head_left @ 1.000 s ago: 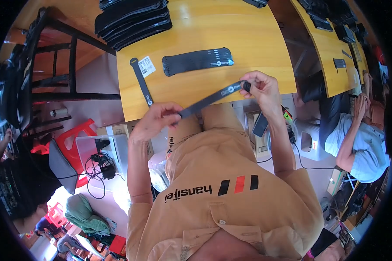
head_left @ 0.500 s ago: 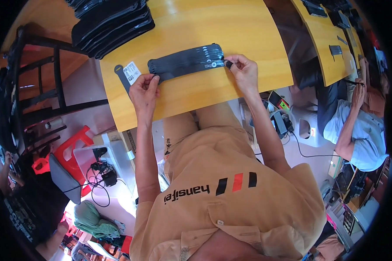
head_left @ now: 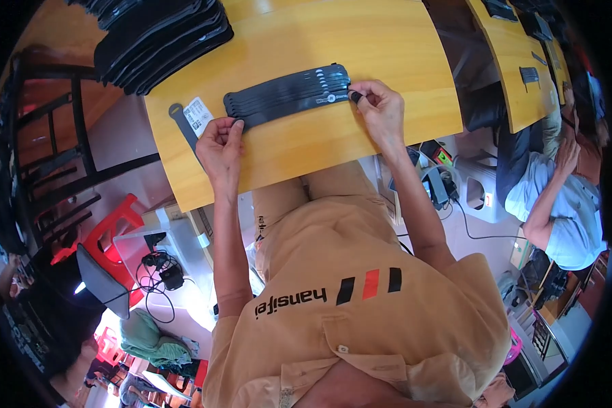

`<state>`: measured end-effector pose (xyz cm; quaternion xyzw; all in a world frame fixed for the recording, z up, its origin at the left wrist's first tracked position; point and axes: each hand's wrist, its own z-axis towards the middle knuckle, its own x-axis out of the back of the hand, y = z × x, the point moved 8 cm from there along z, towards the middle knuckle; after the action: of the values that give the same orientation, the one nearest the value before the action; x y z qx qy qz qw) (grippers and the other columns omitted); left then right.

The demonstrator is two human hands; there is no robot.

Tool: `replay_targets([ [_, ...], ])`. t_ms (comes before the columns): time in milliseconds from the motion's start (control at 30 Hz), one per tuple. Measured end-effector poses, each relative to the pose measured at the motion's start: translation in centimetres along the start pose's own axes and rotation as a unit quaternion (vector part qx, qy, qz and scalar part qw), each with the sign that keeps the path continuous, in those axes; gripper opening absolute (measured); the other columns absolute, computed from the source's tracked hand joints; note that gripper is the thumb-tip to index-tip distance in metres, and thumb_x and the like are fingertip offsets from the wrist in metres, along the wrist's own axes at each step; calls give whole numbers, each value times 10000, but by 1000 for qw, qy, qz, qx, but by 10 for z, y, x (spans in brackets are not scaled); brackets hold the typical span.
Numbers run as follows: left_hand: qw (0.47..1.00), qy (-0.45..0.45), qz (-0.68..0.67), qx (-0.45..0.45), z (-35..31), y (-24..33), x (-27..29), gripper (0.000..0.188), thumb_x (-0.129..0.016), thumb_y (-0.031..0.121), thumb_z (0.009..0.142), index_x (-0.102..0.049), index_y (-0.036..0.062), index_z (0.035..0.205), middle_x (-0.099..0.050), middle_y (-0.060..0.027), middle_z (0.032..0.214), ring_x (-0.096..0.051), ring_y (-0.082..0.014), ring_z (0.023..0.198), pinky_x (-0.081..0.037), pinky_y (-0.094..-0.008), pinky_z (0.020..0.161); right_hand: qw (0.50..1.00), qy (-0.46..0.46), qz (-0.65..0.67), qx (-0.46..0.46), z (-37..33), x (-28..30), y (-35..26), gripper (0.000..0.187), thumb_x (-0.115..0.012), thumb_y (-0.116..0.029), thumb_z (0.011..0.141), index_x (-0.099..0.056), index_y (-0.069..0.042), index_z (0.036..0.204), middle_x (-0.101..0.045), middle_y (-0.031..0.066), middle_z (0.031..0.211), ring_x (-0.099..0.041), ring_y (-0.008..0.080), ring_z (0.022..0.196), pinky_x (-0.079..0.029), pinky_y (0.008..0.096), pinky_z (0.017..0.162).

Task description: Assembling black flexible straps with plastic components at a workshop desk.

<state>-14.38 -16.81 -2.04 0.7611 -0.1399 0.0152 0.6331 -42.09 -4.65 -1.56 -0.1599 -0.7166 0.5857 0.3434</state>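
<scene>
Several flat black straps (head_left: 279, 97) lie side by side in an overlapping row on the yellow table, with white print near their right ends. My left hand (head_left: 219, 146) pinches the near left corner of the row between thumb and fingertips. At its right end, my right hand (head_left: 381, 112) has thumb and forefinger closed on the tip of the nearest strap; a black cover sits on one of its digits. A single black strap (head_left: 183, 129) with a slotted round end lies left of my left hand, partly hidden by it. Beside that is a white printed label (head_left: 198, 115).
A tall stack of black flat pieces (head_left: 163, 47) stands at the table's (head_left: 387, 41) far left. Left of the table are a dark metal rack (head_left: 81, 136) and a red plastic stool (head_left: 119, 224). Another person (head_left: 557, 204) sits at a second table (head_left: 517, 88) on the right.
Both hands keep their places at the two ends of the strap row. The view has shifted slightly, and the person on the right has lowered a hand.
</scene>
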Motion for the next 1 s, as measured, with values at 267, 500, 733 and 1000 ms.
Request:
replay_targets([
  [267,1000,12,7,11,-2,0,0,116,-653,64,784,-592,-28,818,-558,-4,654,-480,-34,513,-398,-172,429,1000,4,8,3,2,1,6,88,-606,25,755,-656,15,827,-611,19,660,-491,43,524,-406,194,486],
  [500,999,21,14,22,-4,3,0,99,-643,57,791,-591,-21,820,-555,-8,654,-490,-35,514,-409,-176,427,1000,-7,-4,-9,3,0,7,94,-601,20,757,-658,12,832,-615,27,653,-498,48,520,-410,199,483],
  [733,1000,10,6,8,-2,0,2,99,-636,63,808,-578,-14,831,-548,-5,649,-486,-37,508,-411,-179,426,1000,-4,13,5,3,-1,7,151,-561,57,723,-654,22,837,-604,29,638,-493,48,519,-402,199,475],
  [1000,1000,13,7,6,-3,2,-2,91,-623,54,816,-555,-5,805,-535,-3,644,-478,-42,496,-399,-177,422,1000,-8,1,-11,1,0,0,165,-539,92,744,-646,30,855,-577,-3,664,-474,32,544,-383,174,496],
])
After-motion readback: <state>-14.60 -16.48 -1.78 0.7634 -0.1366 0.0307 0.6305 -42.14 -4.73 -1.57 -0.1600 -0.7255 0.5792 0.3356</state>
